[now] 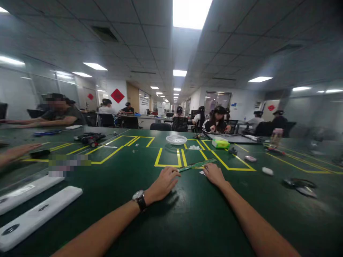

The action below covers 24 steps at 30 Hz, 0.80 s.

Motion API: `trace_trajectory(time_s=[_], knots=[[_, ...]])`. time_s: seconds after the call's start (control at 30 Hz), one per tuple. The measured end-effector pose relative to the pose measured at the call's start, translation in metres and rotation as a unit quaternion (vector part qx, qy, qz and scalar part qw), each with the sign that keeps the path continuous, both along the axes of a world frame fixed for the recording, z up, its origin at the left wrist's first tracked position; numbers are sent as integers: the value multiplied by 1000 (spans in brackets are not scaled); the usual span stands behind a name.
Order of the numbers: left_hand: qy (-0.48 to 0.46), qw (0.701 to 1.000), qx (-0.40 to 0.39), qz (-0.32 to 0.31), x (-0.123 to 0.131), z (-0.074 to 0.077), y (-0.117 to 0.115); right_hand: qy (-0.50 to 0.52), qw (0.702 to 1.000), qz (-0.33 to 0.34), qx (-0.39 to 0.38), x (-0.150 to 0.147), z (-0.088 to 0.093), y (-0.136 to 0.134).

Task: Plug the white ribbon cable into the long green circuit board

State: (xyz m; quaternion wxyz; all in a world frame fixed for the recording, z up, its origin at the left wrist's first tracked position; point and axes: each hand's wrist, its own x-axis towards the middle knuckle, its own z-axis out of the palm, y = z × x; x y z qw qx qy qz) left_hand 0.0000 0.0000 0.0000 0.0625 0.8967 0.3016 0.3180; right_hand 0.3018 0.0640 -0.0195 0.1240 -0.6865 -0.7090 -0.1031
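A long, narrow green strip (195,165), which looks like a circuit board, lies slantwise across the middle of the table, its right end farther away. My left hand (165,181), with a watch (139,196) on the wrist, has its fingers bent and pinched at the strip's near left end. My right hand (214,174) grips the strip near its right end, fingertips partly hidden behind the hand. A small white scrap (202,172) shows beside the right fingers. Behind the strip stands a round white plastic basket (176,139).
Yellow tape (167,165) marks rectangles on the green table (187,221). Two long white cases (43,216) lie at left, near another person's hand (20,154). Dark cables (89,138), a tissue pack (220,143), a white mouse (267,171) and a black coiled item (301,186) lie around.
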Motion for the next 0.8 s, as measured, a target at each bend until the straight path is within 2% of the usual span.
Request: trace_trajectory(time_s=[0.13, 0.23, 0.4, 0.53, 0.7, 0.8], knots=[[34, 998, 20, -53, 9, 3, -14, 27, 1000, -1, -13, 1, -1, 3], [40, 997, 21, -55, 11, 6, -18, 51, 998, 43, -20, 2, -2, 5], [27, 999, 24, 0, 8, 3, -11, 57, 998, 10, -10, 2, -2, 6], [12, 999, 18, 47, 3, -3, -1, 64, 995, 66, -23, 3, -1, 6], [17, 997, 15, 67, 2, -4, 0, 52, 998, -32, -12, 2, -1, 6], [30, 997, 14, 67, 3, -5, -1, 52, 998, 0, -19, 2, -2, 7]])
